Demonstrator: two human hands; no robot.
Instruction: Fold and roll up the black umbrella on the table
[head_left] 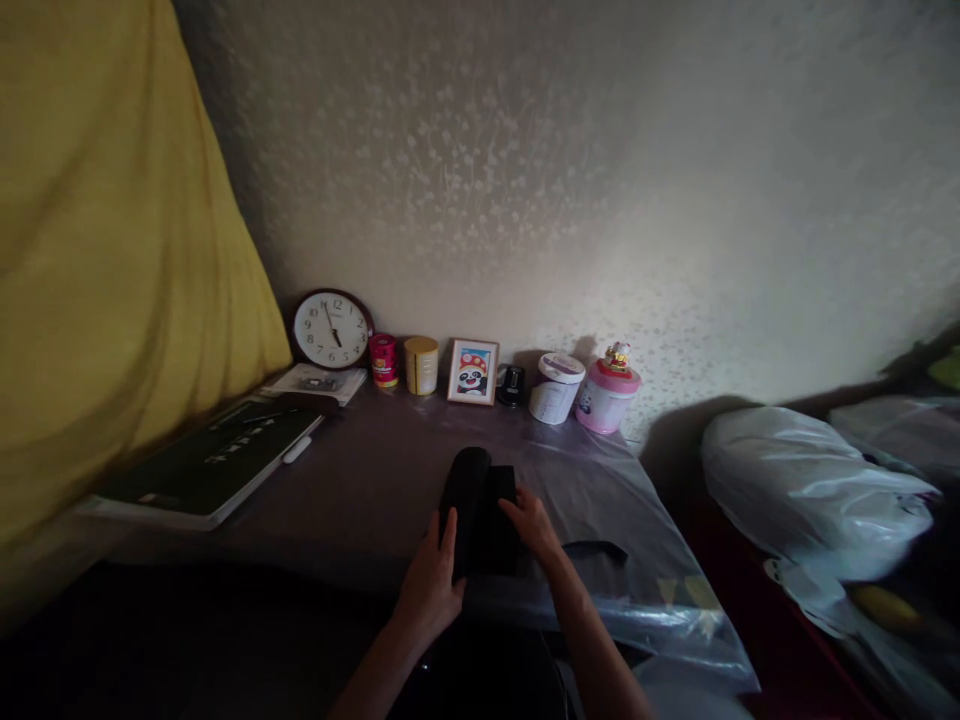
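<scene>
In front of me on the table lies a long black bundle [466, 495], rounded like a roll along its left side. A flatter black panel [501, 515] adjoins it on the right; its exact kind is too dark to make out. My left hand [431, 580] holds the rolled side, fingers along it and thumb near the lower end. My right hand [531, 520] pinches the right edge of the panel between thumb and fingers. A thin black strap [600, 548] trails across the table to the right of it.
Along the wall stand a round clock [332, 330], a red can [383, 362], a yellow tin [421, 366], a framed panda picture [472, 372] and two tubs [556, 390]. A dark green board [217, 455] lies left by a yellow curtain [127, 250]. White plastic bags [810, 490] sit right of the table's edge.
</scene>
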